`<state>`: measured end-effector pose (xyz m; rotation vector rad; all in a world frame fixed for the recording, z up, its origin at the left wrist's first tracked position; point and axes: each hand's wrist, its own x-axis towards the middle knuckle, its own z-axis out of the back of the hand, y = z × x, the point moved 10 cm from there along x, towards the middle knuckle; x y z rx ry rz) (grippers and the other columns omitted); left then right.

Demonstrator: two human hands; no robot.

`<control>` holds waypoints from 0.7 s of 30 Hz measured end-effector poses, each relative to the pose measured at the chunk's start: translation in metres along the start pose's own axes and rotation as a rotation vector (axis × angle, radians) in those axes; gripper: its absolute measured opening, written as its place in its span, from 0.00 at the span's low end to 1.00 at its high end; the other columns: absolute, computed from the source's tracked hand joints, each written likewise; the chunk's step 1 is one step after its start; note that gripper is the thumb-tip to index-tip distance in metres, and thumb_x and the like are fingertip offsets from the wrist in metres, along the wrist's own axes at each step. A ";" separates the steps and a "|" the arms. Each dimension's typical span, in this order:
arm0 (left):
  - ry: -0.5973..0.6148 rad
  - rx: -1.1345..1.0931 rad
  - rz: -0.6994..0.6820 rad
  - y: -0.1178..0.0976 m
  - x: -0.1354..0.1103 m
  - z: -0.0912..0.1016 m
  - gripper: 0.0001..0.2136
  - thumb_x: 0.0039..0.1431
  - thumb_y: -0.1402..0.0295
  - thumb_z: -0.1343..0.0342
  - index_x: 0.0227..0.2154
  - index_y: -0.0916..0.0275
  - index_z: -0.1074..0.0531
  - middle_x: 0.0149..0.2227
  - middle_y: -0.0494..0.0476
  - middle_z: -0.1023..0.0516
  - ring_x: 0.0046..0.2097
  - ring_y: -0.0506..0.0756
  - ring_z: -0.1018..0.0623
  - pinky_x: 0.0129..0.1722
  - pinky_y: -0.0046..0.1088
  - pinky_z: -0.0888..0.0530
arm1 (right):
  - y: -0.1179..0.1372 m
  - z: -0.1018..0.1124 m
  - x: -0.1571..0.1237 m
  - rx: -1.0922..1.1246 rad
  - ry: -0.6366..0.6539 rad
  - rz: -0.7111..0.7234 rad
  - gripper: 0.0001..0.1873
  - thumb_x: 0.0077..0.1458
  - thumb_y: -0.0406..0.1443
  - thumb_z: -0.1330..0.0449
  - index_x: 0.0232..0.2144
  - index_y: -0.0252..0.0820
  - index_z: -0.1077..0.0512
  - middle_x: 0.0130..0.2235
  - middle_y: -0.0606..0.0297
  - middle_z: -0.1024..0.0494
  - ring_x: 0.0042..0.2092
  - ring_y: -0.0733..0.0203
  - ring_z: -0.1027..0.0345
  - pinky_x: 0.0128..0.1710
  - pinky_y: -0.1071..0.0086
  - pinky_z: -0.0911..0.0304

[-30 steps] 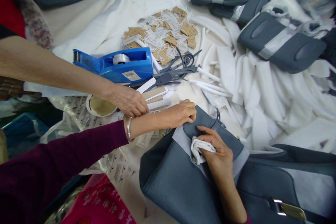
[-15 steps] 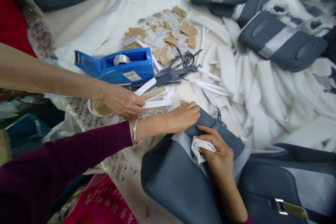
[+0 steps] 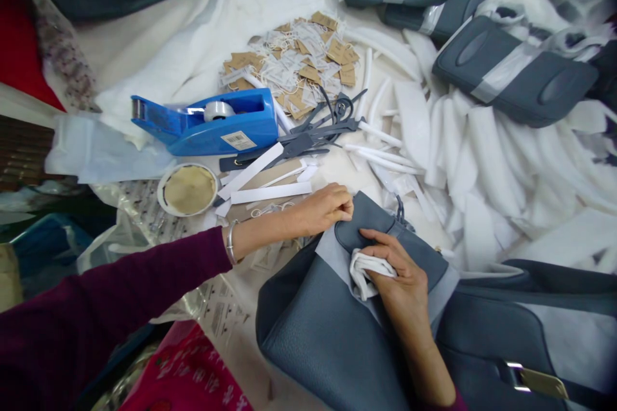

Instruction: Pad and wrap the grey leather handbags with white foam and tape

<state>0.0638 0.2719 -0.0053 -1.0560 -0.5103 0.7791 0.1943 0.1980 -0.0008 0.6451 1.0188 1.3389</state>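
A dark blue-grey handbag lies in front of me, with a thin white sheet showing under its flap. My left hand is closed in a pinch beside the flap's left edge; whatever its fingertips hold is hidden. Folded in my right hand is a white cloth, while the fingers rest on the flap. A second blue-grey bag with a gold-coloured clasp lies at the right.
Beyond my left hand are white strips, dark straps, a blue tape dispenser and a round tub. Tags on strings lie in a heap behind. White padding pieces and taped bags fill the right.
Another person's bare arm and hand, earlier at the white strips, has left the view. My left hand has shifted slightly left along the flap's edge. My right hand has barely moved.
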 end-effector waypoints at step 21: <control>0.172 0.556 -0.184 -0.018 0.006 -0.028 0.06 0.56 0.81 0.52 0.32 0.66 0.33 0.38 0.62 0.31 0.42 0.58 0.34 0.45 0.33 0.37 | -0.004 0.002 -0.002 0.002 0.007 0.005 0.06 0.50 0.31 0.37 0.31 0.47 0.22 0.50 0.64 0.26 0.50 0.55 0.32 0.50 0.63 0.41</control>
